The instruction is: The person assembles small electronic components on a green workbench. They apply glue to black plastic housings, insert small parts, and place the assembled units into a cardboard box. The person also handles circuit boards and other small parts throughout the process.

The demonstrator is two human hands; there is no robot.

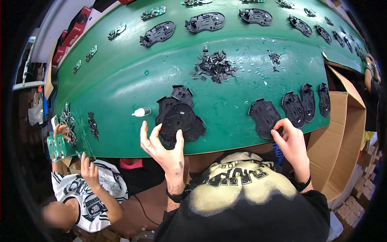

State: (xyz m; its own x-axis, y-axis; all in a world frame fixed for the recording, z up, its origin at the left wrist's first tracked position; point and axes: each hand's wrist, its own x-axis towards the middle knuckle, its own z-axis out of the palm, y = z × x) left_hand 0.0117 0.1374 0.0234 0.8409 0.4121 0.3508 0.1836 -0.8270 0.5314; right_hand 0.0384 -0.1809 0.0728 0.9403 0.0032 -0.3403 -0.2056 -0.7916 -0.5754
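Observation:
My left hand (pixel 166 155) is open with fingers spread, at the near edge of a stack of black plastic shells (pixel 179 117), seemingly computer mouse bases. Its fingertips overlap the stack in view; whether they touch it I cannot tell. My right hand (pixel 293 147) has its thumb and index finger pinched together at the lower right edge of a single black shell (pixel 263 117). What lies between those fingertips is too small to make out. Further right, several more black shells (pixel 293 109) stand in a row. Beyond the stack lies a heap of small black rectangular pieces (pixel 215 67).
A small white-tipped bottle (pixel 141 112) lies left of the stack. A smaller heap of tiny black parts (pixel 275 58) sits farther back. Shells (pixel 205 22) and circuit boards (pixel 153 13) line the far green strip. An open carton (pixel 332 141) stands right; a co-worker (pixel 86 193) handles green boards (pixel 56 148) at left.

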